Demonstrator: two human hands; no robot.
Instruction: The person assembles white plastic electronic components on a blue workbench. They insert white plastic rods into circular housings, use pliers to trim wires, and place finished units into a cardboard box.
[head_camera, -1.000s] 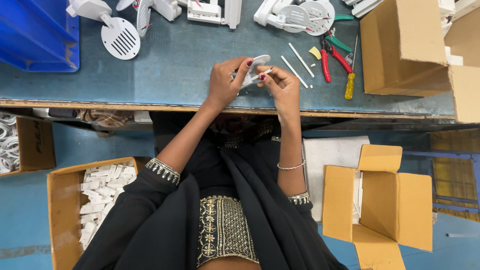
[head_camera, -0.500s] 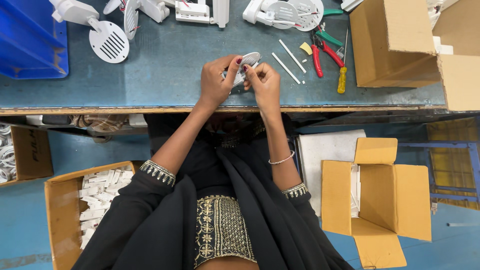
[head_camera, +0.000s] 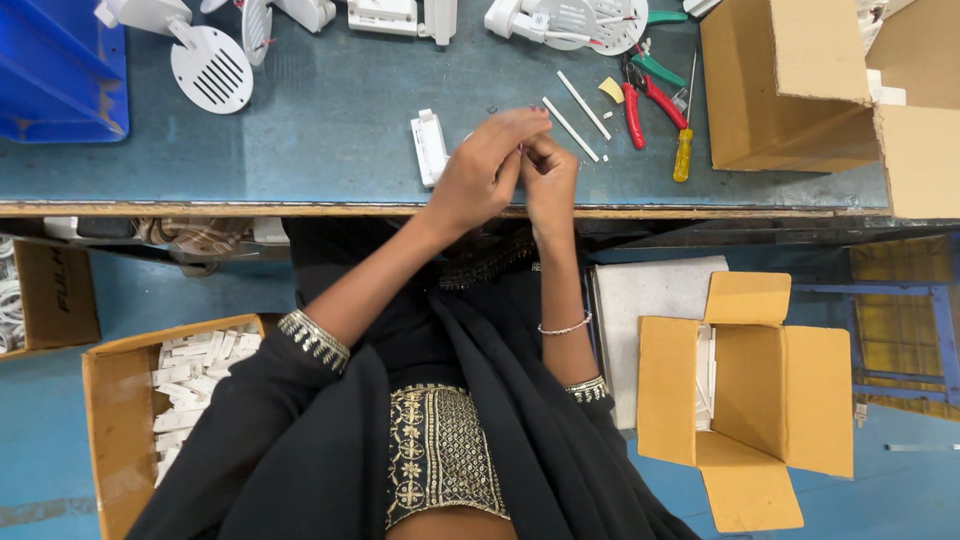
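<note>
Blue-grey bench top (head_camera: 330, 150) is being viewed from the head camera, its wooden front edge running just below both hands. Left hand (head_camera: 485, 170) and right hand (head_camera: 548, 175) are being pressed together above that edge, fingertips meeting; whatever is being pinched is hidden. A small white plastic piece (head_camera: 429, 147) is lying just beside the left hand. Two white sticks (head_camera: 580, 115) and red pliers (head_camera: 645, 100) are lying beyond the right hand, with open bench left of the white piece.
</note>
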